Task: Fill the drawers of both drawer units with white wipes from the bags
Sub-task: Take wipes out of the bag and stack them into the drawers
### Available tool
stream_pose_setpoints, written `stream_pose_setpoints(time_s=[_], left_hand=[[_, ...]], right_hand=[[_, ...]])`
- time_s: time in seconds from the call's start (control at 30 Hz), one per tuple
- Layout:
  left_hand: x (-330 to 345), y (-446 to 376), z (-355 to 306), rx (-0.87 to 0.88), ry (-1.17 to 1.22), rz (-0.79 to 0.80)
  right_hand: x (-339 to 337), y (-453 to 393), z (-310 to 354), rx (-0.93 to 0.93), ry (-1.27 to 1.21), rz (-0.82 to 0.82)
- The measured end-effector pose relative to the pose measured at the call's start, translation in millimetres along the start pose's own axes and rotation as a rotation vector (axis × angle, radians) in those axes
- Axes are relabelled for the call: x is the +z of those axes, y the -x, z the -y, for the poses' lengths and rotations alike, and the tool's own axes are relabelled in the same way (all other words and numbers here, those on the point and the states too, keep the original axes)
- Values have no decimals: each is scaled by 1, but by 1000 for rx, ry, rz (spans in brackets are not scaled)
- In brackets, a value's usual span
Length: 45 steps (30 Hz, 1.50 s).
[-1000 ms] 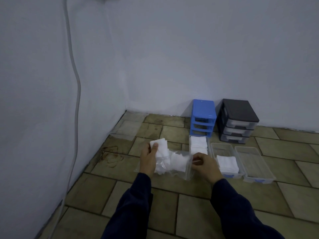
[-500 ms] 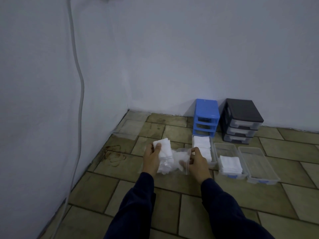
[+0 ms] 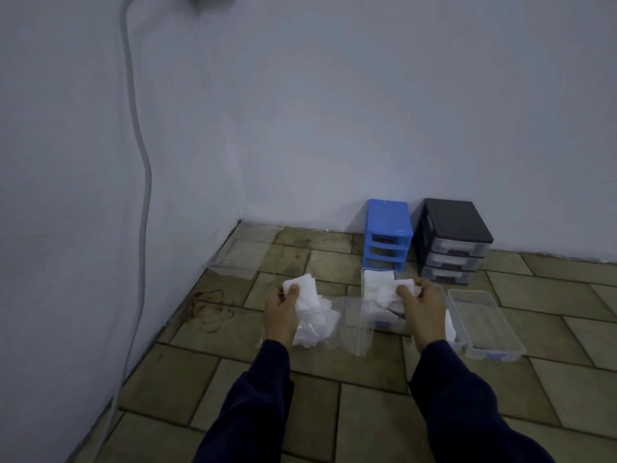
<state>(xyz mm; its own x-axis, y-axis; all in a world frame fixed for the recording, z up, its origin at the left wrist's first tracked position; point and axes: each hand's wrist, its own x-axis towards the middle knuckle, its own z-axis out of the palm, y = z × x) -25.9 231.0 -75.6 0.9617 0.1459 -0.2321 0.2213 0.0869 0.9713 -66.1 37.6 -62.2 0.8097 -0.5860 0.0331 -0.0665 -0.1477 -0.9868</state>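
Note:
My left hand (image 3: 279,310) grips a stack of white wipes (image 3: 305,292) above a clear plastic bag (image 3: 349,324) that lies on the floor with more wipes inside. My right hand (image 3: 422,307) holds a second bunch of wipes (image 3: 389,290) over the leftmost clear drawer (image 3: 367,279), which has wipes in it. A middle drawer sits mostly hidden under my right hand, with wipes (image 3: 450,325) showing. The rightmost drawer (image 3: 484,315) looks bare. The blue drawer unit (image 3: 387,233) has its slots vacant. The black drawer unit (image 3: 450,240) holds its drawers.
An empty clear bag (image 3: 245,250) lies flat in the corner by the left wall. A grey pipe (image 3: 142,208) runs down the left wall. Both units stand against the back wall on the tiled floor (image 3: 367,412).
My right hand has left the bag's mouth and moved right and up with a bunch of wipes, now over the leftmost drawer. My left hand still holds its stack.

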Motion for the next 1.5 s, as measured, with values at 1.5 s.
stream_pose_setpoints(time_s=[1.5], left_hand=[[35,42,-63,218,-65,435]], right_hand=[[-7,12,66,-56,-167,440]])
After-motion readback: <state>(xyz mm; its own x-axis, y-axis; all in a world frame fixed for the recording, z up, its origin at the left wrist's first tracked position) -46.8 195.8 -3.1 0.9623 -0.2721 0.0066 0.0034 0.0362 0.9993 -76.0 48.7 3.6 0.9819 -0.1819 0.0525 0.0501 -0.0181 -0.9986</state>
